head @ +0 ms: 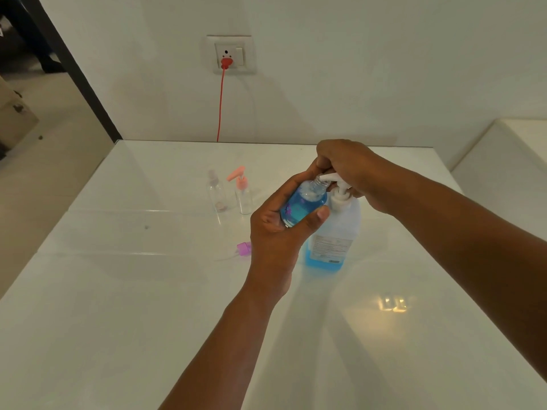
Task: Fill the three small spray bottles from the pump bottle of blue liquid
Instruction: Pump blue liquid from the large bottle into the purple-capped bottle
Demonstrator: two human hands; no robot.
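The left hand (276,229) has its fingers and thumb wrapped round a small clear bottle (303,205), held tilted in the air with its open threaded neck tucked under the spout of the pump bottle (334,229). That small bottle looks well over half full of blue liquid, with foam near the top. The right hand (352,176) sits on the white pump head (337,184), fingers curled over it as if pressing down.

The little bottle is likely thin, light plastic, so a firm squeeze could dent it and push liquid out; holding it round the body, as now, seems right, and any drip would make it slippery. The pump bottle stands on the white table (148,291), its blue level low, so it is probably light enough to tip under a lopsided push; pressing straight down matters.

Further back stand two empty ones, a capped clear spray bottle (217,192) and one with a pink pump top (243,192). A purple spray cap (243,249) lies on the table just beside the left hand.
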